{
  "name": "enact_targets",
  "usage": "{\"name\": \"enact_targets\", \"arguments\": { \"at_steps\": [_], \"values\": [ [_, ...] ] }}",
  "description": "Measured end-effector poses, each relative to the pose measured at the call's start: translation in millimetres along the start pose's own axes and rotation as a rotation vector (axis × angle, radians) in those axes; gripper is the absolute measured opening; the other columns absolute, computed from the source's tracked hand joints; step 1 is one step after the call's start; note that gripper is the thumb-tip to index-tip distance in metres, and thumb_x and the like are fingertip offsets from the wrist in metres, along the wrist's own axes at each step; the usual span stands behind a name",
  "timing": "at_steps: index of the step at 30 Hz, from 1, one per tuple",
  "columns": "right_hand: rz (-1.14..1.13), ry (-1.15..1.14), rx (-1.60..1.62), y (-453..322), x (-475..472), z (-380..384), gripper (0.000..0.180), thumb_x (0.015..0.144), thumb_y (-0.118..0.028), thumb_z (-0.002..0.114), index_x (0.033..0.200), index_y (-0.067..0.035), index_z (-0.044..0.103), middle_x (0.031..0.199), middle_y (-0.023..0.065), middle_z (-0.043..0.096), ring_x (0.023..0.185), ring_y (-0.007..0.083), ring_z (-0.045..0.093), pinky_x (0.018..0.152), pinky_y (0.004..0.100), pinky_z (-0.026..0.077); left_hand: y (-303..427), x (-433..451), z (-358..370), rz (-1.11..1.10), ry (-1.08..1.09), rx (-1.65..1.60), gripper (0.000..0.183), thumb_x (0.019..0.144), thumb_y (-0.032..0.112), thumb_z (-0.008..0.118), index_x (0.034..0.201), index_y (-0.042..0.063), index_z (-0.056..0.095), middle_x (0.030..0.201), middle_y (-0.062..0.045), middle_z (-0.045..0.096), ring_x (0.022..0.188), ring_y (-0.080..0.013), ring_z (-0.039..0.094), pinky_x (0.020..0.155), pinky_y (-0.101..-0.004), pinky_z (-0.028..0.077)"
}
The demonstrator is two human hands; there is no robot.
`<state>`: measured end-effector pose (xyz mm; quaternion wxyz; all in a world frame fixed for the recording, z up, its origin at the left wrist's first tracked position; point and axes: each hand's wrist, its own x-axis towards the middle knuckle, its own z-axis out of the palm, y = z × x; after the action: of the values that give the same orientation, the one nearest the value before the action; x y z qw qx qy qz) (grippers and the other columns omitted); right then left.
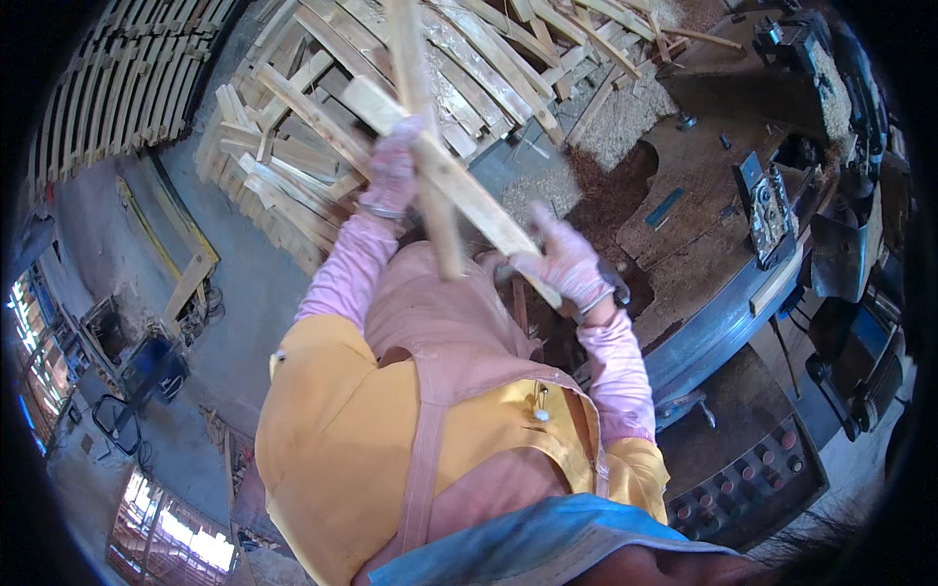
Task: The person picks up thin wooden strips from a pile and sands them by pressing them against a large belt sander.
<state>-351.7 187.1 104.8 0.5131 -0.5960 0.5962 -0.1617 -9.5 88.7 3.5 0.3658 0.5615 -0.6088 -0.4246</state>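
Note:
My left hand (pixel 394 167), in a pale work glove, is closed around a flat wooden strip (pixel 476 201) near its far end. That strip slants from upper left down to my right side. A second, motion-blurred wooden strip (pixel 412 55) crosses it at the left hand and runs towards my apron (pixel 440 315); whether the same hand grips it is hard to tell. At the near end of the slanting strip is my gloved right hand (pixel 568 264), its thumb over the wood and its fingers spread and blurred. How firmly it holds the strip cannot be seen.
A heap of wooden strips (pixel 293 150) lies ahead and to the left. On the right stands a woodworking machine with a worn table (pixel 703 242), sawdust (pixel 542 190) and a control panel (pixel 733 491) with several buttons. Slatted wood stacks (pixel 139 73) fill the far left.

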Motion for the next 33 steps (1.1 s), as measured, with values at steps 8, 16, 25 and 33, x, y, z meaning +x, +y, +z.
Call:
{"name": "enact_targets", "arguments": {
  "at_steps": [8, 16, 25, 33],
  "values": [
    [0.423, 0.512, 0.493, -21, -160, -50, 0.049, 0.095, -0.006, 0.075, 0.141, 0.002, 0.062, 0.125, 0.006, 0.071, 0.113, 0.0177, 0.066, 0.1, 0.0339, 0.052, 130, 37, 140, -0.568, -0.475, -1.275, 0.064, 0.106, 0.053, 0.06, 0.147, 0.004, 0.054, 0.122, -0.018, 0.07, 0.102, -0.0274, 0.071, 0.088, -0.0418, 0.061],
    [0.739, 0.973, -1.123, 88, -283, -96, 0.063, 0.092, -0.027, 0.073, 0.143, 0.002, 0.053, 0.133, 0.0279, 0.06, 0.127, 0.0486, 0.053, 0.107, 0.0577, 0.043, 123, 13, 183, -0.935, -0.365, -1.064, 0.041, 0.1, 0.043, 0.071, 0.122, 0.008, 0.069, 0.098, -0.01, 0.074, 0.081, -0.0205, 0.068, 0.072, -0.036, 0.058],
    [0.192, 1.258, -0.939, 92, -81, -293, 0.039, 0.104, -0.031, 0.057, 0.123, -0.001, 0.073, 0.121, 0.0232, 0.071, 0.117, 0.0408, 0.064, 0.107, 0.0483, 0.049, 104, 24, 177, -0.85, -0.129, -1.132, 0.046, 0.105, 0.036, 0.064, 0.136, 0.002, 0.062, 0.109, -0.014, 0.073, 0.096, -0.0266, 0.07, 0.086, -0.0382, 0.06],
    [0.377, 0.47, 0.627, -19, -69, -91, 0.059, 0.093, -0.015, 0.078, 0.146, 0.003, 0.057, 0.124, 0.0065, 0.07, 0.111, 0.0176, 0.066, 0.097, 0.0292, 0.051, 145, 58, 211, -0.354, -0.068, -0.911, 0.044, 0.103, 0.025, 0.068, 0.141, 0.005, 0.059, 0.124, -0.011, 0.072, 0.106, -0.0229, 0.071, 0.094, -0.0352, 0.058]
  ]
}}
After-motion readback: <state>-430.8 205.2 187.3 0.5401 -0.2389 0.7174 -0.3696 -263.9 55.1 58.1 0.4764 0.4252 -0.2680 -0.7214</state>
